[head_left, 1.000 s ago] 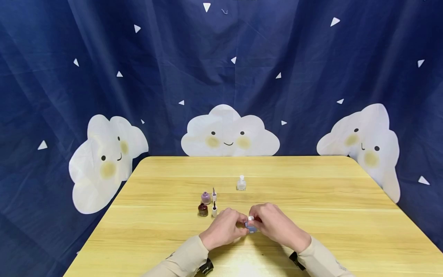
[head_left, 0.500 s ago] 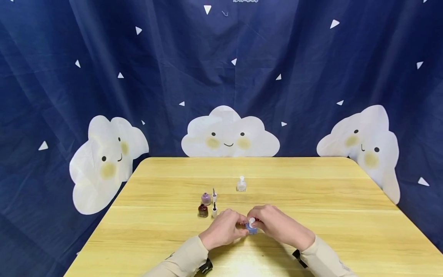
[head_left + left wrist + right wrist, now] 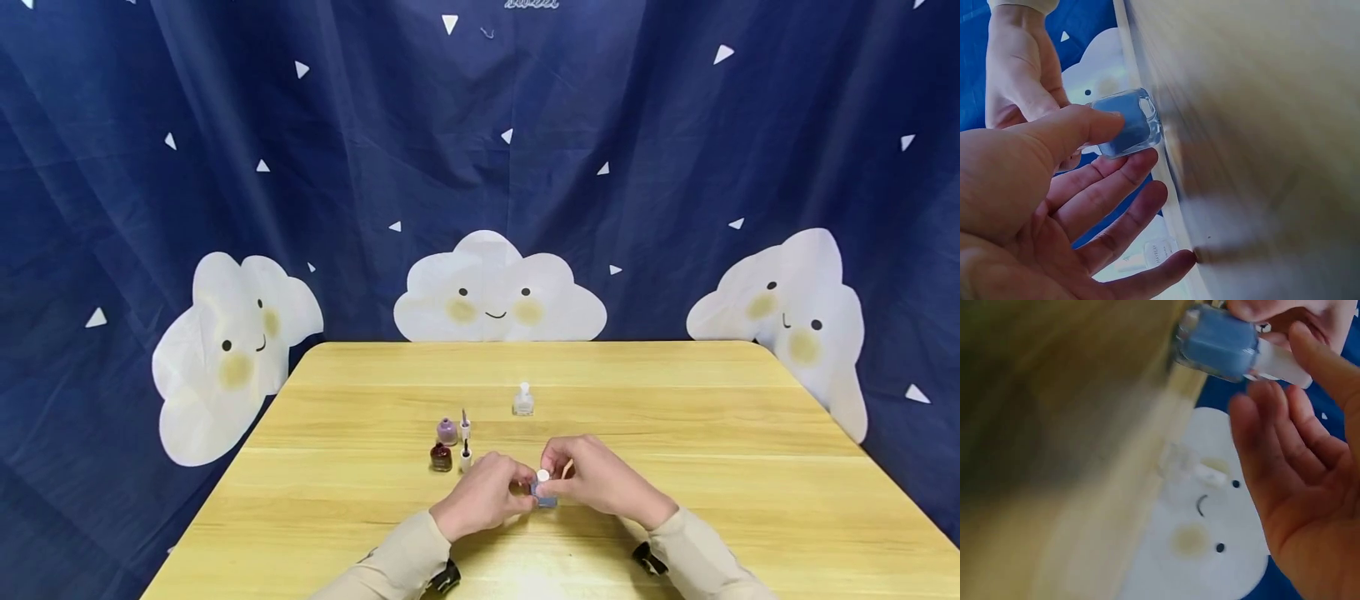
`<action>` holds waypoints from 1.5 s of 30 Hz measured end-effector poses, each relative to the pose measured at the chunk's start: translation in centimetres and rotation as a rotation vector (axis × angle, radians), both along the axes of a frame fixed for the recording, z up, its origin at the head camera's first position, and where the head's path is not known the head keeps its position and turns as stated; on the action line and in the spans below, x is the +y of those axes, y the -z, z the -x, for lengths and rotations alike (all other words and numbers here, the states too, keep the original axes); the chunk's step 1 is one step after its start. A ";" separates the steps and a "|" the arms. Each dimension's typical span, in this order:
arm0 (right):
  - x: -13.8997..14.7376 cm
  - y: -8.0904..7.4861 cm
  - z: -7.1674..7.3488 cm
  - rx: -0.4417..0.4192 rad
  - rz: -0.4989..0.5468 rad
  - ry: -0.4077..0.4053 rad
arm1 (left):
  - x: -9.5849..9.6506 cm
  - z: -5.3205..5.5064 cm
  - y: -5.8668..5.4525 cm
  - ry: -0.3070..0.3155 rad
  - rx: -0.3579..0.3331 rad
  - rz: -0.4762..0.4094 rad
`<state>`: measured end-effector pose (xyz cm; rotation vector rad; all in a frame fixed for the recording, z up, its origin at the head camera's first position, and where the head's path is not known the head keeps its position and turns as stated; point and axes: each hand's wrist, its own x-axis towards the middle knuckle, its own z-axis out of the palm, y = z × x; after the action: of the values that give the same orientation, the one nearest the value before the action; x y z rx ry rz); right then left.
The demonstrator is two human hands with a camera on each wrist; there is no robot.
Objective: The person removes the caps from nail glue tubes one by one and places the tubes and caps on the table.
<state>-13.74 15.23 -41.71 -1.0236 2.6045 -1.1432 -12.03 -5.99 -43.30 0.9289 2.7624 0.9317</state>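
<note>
A blue nail polish bottle stands on the table, its white cap in place on the neck. My left hand pinches the bottle's glass body between thumb and finger; in the left wrist view the thumb lies across the blue glass. Around the cap is my right hand, its thumb close against the side. The right wrist view shows the right index finger apart from the white cap, with the fingers loosely bent.
Left of the hands stand open purple and dark red nail polish bottles. Beside them, two white caps stand with brushes upward. Farther back is a clear bottle with a white cap. A navy curtain hangs behind the table.
My right fingers have turned about the white cap and spread away from it, leaving its top more exposed. My left hand keeps its hold on the blue nail polish bottle.
</note>
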 end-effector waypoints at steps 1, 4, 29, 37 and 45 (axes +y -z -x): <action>0.0 0.2 0.1 -0.009 0.005 0.012 | 0.0 0.0 0.0 -0.002 -0.007 -0.004; 0.1 0.5 0.3 -0.021 0.022 0.024 | 0.0 0.1 0.1 -0.011 -0.031 -0.009; 0.8 1.0 1.0 0.053 0.014 -0.035 | 0.0 0.1 0.1 -0.018 -0.023 0.008; 1.1 0.4 0.9 0.047 -0.005 -0.131 | 0.0 0.2 0.1 -0.012 -0.036 -0.006; 0.7 0.9 0.9 0.056 -0.010 0.007 | 0.0 0.1 0.2 -0.006 -0.017 -0.004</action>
<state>-14.59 15.97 -42.61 -1.0602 2.6560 -1.1175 -12.18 -6.01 -43.51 0.9095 2.7521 0.9425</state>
